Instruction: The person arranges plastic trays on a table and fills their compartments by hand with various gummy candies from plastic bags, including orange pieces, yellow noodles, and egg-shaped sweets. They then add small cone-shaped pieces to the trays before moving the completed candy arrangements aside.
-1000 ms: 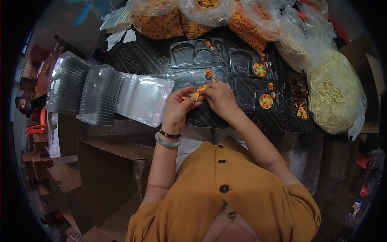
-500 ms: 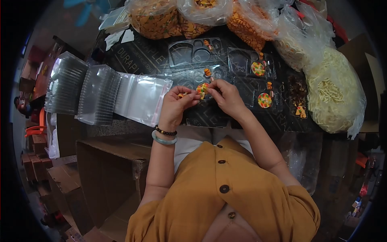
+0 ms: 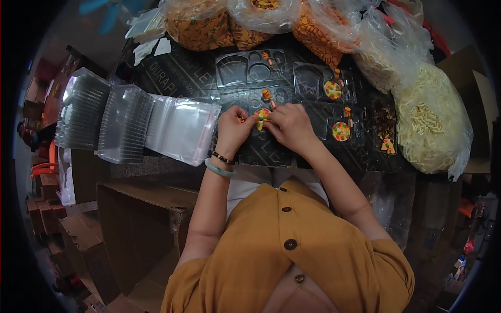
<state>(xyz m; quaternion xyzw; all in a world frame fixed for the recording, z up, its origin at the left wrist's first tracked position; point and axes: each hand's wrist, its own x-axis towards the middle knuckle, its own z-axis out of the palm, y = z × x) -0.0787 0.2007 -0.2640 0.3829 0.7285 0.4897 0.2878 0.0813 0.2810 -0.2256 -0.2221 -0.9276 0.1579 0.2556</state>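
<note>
A round of small colourful pizza-slice pieces [image 3: 262, 113] lies in a clear plastic tray [image 3: 237, 97] in front of me. My left hand [image 3: 235, 129] is at the round's left side, its fingers curled over more slices, of which a bit of orange shows. From the right, my right hand [image 3: 290, 125] pinches a slice at the round, its fingertips partly covering it. Small orange pieces [image 3: 266, 94] sit in the same tray just above. To the right, two more clear trays hold finished-looking rounds, an upper round [image 3: 333, 90] and a lower round [image 3: 341, 131].
Stacked clear trays [image 3: 125, 122] and clear plastic bags [image 3: 180, 128] lie at the left. Bags of orange pieces [image 3: 201, 26] line the back, and a bag of pale strands [image 3: 430, 120] stands at the right. Loose slices [image 3: 388, 146] lie near the right edge. An open cardboard box [image 3: 141, 229] stands below left.
Both hands have moved closer in on the round of slices. My right hand has come down and left to it, its fingers now over its right side.
</note>
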